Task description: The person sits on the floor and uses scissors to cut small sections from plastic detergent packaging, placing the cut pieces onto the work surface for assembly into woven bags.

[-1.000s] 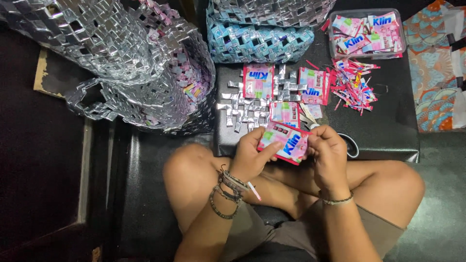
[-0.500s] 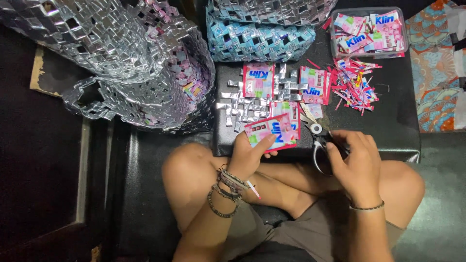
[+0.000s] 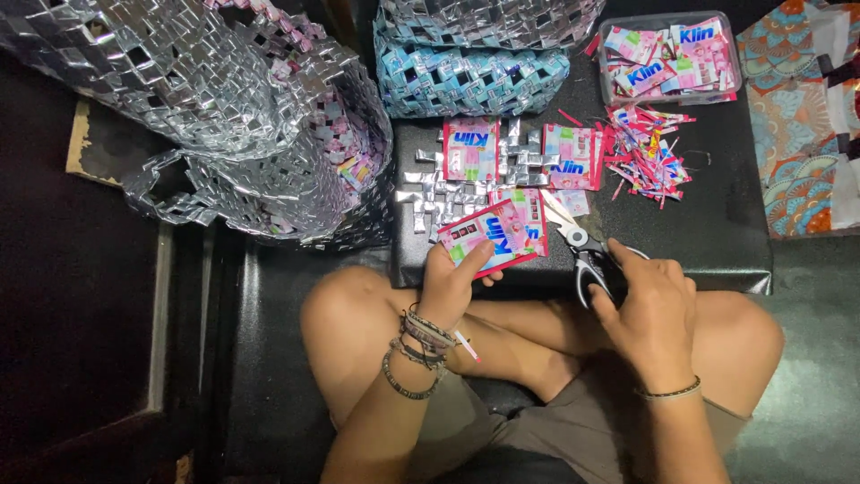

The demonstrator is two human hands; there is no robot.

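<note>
My left hand (image 3: 451, 280) pinches a flat pink-and-white plastic sachet (image 3: 488, 237), held over the near edge of the black tabletop (image 3: 717, 242). My right hand (image 3: 652, 309) is closed round the black handles of steel scissors (image 3: 582, 251), blades pointing at the sachet, just beside it. Silver woven foil strips (image 3: 430, 193) lie behind.

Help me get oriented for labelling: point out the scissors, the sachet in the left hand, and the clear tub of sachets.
scissors (image 3: 587, 255), head view, on the black handle near the pivot.
sachet (image 3: 488, 235), head view, middle of its pink face.
clear tub (image 3: 606, 56), head view, left rim.
</note>
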